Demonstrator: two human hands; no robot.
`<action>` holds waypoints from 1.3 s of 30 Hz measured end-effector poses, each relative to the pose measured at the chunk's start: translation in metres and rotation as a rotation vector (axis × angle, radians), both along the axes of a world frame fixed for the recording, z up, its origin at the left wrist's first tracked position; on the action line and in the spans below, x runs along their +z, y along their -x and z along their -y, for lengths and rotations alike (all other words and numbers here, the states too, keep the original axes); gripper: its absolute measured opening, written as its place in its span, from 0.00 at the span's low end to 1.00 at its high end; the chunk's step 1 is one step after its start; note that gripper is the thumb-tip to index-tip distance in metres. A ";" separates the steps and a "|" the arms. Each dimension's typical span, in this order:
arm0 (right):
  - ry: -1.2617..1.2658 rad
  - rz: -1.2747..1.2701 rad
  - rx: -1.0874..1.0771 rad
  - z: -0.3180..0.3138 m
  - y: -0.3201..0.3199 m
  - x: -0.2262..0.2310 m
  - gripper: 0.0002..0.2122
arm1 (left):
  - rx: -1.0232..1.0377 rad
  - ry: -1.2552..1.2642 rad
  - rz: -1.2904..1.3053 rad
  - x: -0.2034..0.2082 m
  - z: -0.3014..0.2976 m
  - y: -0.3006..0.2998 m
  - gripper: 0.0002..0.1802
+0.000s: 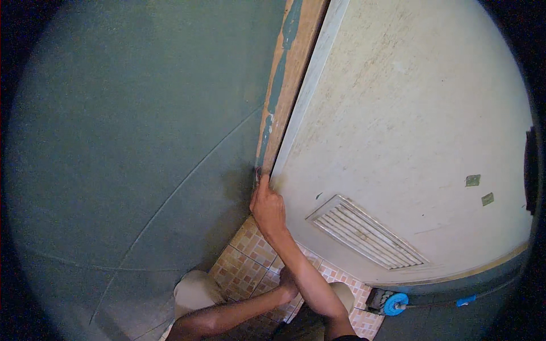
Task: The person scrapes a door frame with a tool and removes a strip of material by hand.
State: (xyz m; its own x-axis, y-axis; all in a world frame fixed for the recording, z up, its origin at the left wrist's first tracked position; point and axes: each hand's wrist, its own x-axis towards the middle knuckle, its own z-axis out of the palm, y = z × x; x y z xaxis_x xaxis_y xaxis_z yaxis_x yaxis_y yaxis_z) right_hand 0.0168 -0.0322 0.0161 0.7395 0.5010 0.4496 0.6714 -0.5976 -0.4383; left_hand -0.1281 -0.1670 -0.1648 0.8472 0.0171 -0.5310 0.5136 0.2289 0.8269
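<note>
I cannot tell what the half-hidden left hand (289,279) or right fingers (264,185), curled at the doorframe (293,74), hold.

Right hand (268,206) forward, one finger (264,182) extended, right forearm (310,278) outstretched; left hand (289,282) lower, partly hidden behind that forearm, its grip undeterminable.

Wall (114,113), dull grey-green, crossed by thin paler lines. Door frame (290,85), orange-brown, streaked with ragged blue-green patches and small whitish flecks. Door (398,113), off-white with brownish speckling (densest toward the upper part), bordered by a pale grey edge strip (310,79). Vent (368,232), whitish, its parallel slats giving a striped pattern with brown staining. Square patches (472,181), mottled green. Floor tiles (250,244), mosaic pattern of tan, cream and orange-brown rectangles. Trousers (196,290), beige. Disc (395,304), bright blue.
</note>
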 end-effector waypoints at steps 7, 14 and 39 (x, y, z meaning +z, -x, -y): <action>0.052 -0.068 0.011 0.003 0.001 0.005 0.11 | -0.162 -0.167 0.155 0.018 -0.011 0.000 0.19; -0.161 0.068 0.026 0.009 -0.002 0.027 0.12 | -0.103 -0.087 0.168 0.053 -0.016 -0.001 0.15; 0.060 -0.044 0.153 0.030 0.028 -0.035 0.08 | -0.220 -0.123 0.089 0.029 -0.012 0.003 0.15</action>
